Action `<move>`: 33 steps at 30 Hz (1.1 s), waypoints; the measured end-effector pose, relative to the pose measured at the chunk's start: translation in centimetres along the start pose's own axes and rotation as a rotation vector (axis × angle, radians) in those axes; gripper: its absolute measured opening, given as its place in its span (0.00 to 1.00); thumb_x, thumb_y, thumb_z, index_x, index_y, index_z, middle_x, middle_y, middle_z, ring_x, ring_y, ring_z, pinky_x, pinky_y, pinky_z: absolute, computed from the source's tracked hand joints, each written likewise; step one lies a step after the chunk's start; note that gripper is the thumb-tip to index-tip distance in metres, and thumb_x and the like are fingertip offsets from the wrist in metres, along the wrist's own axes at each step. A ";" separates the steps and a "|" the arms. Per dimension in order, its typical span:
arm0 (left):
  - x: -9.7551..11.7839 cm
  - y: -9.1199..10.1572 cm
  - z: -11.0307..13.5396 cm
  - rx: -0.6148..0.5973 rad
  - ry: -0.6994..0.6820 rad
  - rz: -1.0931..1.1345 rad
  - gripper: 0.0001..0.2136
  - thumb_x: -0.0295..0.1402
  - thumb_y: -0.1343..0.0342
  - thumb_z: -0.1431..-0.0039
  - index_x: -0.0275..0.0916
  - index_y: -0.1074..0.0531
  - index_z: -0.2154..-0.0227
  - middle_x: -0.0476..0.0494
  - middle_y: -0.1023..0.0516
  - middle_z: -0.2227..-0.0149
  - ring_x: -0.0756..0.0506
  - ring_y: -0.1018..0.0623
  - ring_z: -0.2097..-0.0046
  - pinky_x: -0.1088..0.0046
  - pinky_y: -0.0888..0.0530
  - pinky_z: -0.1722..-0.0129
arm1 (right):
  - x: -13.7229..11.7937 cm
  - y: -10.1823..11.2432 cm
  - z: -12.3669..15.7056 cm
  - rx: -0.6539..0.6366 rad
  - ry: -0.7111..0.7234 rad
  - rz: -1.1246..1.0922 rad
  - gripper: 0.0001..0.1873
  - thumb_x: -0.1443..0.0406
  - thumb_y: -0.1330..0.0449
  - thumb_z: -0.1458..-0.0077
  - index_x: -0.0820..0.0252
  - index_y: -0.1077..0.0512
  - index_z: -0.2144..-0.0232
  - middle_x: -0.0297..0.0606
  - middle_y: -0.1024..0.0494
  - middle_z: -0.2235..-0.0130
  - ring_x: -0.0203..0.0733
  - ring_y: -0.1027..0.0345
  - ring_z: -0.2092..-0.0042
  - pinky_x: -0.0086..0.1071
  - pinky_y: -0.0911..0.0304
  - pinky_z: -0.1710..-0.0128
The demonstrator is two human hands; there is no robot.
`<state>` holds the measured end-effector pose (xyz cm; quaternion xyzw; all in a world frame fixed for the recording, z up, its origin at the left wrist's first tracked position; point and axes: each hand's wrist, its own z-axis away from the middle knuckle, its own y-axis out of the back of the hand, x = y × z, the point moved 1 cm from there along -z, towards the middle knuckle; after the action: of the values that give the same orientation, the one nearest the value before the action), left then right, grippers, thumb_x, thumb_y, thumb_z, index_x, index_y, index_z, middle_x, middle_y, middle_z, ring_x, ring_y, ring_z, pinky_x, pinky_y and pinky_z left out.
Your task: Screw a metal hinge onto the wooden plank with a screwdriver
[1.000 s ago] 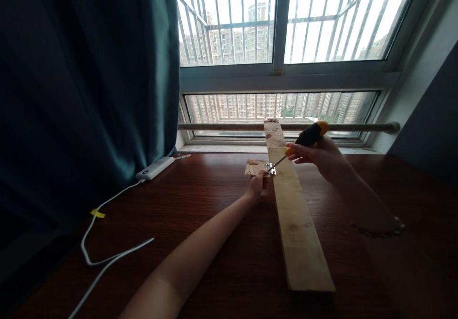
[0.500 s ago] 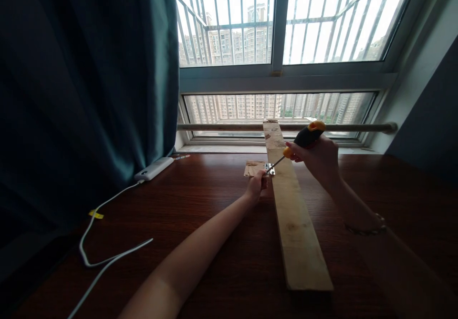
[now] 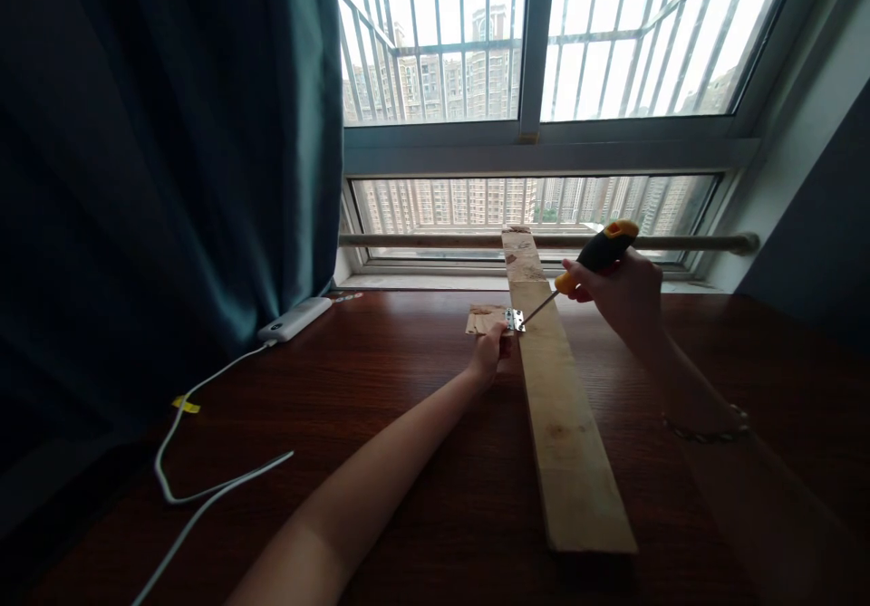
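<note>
My right hand is closed around the black and yellow handle of a screwdriver. The screwdriver slants down to the left, its tip at the right side of a silver metal hinge. That hinge spans a small wooden block and the left edge of a long wooden plank. At the near edge of the block, my left hand is closed on it, with the thumb by the hinge. The undersides of its fingers are hidden.
The plank lies lengthwise on a dark red-brown wooden table. On the left are a white power bank and its white cable. A blue curtain hangs there. Behind the table, a rail crosses a barred window.
The screwdriver and my right hand have moved to the right, taking the tip from the hinge's left part to its right side. My left hand keeps its place at the block.
</note>
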<state>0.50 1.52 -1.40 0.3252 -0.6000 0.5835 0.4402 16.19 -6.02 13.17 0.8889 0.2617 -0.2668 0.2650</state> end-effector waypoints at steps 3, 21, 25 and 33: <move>0.0 0.0 0.0 0.004 -0.004 -0.004 0.10 0.38 0.47 0.55 0.35 0.35 0.82 0.51 0.37 0.86 0.55 0.39 0.83 0.77 0.44 0.83 | -0.1 -0.2 0.0 0.041 -0.007 0.046 0.20 0.52 0.39 0.59 0.65 0.31 0.73 0.40 0.26 0.78 0.46 0.29 0.76 0.35 0.34 0.77; -0.1 0.1 -0.2 0.006 -0.032 -0.034 0.11 0.37 0.48 0.53 0.35 0.35 0.83 0.51 0.38 0.86 0.54 0.39 0.84 0.77 0.44 0.84 | -1.4 1.0 -0.5 -0.417 -0.372 -0.655 0.17 0.68 0.31 0.71 0.65 0.32 0.76 0.43 0.23 0.69 0.44 0.27 0.71 0.35 0.27 0.73; -0.1 0.1 -0.2 0.006 -0.044 -0.027 0.11 0.37 0.48 0.53 0.36 0.36 0.84 0.51 0.38 0.87 0.55 0.40 0.84 0.77 0.44 0.84 | -1.2 0.8 -0.3 -0.345 -0.321 -0.567 0.18 0.64 0.30 0.72 0.64 0.32 0.76 0.40 0.24 0.73 0.45 0.27 0.73 0.36 0.27 0.74; 0.0 -0.1 0.0 0.015 -0.038 -0.022 0.11 0.36 0.47 0.53 0.36 0.37 0.84 0.52 0.39 0.87 0.55 0.40 0.84 0.77 0.43 0.84 | -0.9 -0.9 0.6 0.027 -0.183 -0.283 0.19 0.55 0.35 0.64 0.62 0.35 0.74 0.34 0.26 0.79 0.44 0.30 0.81 0.28 0.35 0.88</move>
<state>0.55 1.49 -1.39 0.3462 -0.6004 0.5766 0.4326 14.78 -6.06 13.02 0.8187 0.3552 -0.3849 0.2355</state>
